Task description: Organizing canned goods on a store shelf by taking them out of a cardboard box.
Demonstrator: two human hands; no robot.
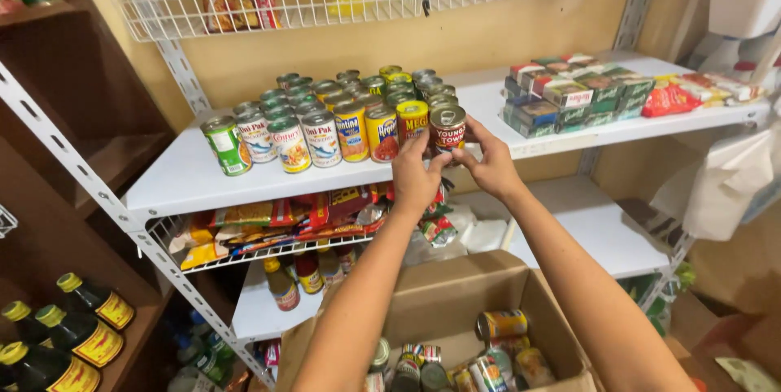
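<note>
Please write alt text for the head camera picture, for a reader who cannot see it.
Two hands, left hand and right hand, hold a red-labelled can at the front of a white shelf lined with tins, above an open cardboard box of cans.

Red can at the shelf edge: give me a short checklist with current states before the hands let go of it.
1. Both hands on the red can: ok, left hand and right hand hold it by the fingertips.
2. Can upright: ok.
3. Can fully seated on the shelf: cannot tell, fingers hide its base.
4. In line with the front can row: ok, at the row's right end.
5. Room to its right: ok, bare shelf before the stacked packs.
</note>
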